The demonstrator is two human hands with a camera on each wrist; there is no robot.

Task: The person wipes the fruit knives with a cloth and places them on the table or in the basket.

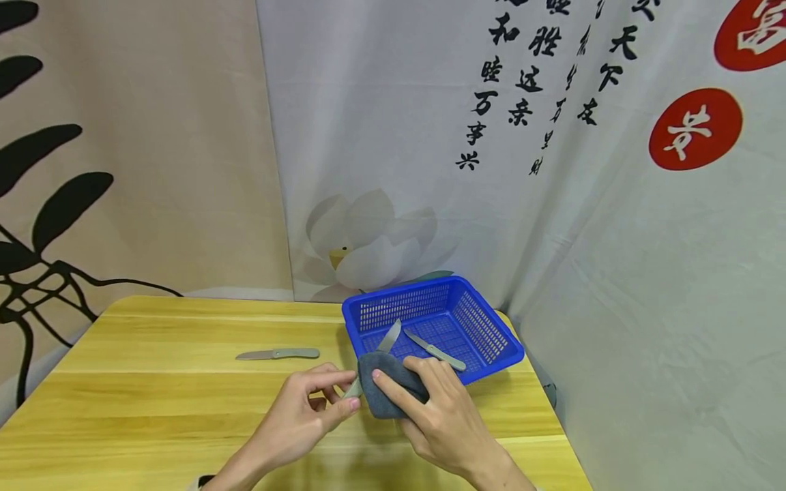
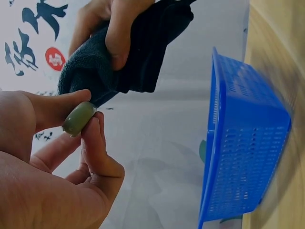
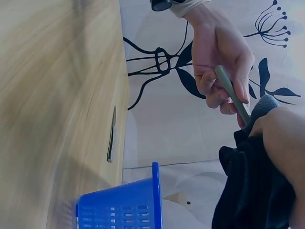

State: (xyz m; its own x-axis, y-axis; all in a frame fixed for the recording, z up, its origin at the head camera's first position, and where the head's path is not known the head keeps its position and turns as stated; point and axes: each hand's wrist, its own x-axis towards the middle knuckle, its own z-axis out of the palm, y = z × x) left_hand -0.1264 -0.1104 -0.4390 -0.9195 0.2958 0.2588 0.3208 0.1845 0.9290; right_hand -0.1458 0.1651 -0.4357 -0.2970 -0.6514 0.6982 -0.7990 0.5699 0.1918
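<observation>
My left hand (image 1: 301,412) pinches the pale green handle of a knife (image 3: 231,93) between thumb and fingers. The blade of that knife points away from me and shows beyond a dark grey cloth (image 1: 383,395). With my right hand (image 1: 445,416) I grip the folded cloth, which wraps over the knife where handle meets blade. Both hands are raised above the table, just in front of a blue basket (image 1: 510,354). A second knife (image 1: 436,349) with a pale handle lies in the basket. To the left, a third knife (image 1: 295,353) lies flat on the table, blade toward the left.
The wooden table (image 1: 172,402) reaches back to a printed curtain (image 1: 393,136) with dark writing and a pale flower. Another curtain side hangs close along the table's right edge. The basket stands at the back right corner, with perforated walls.
</observation>
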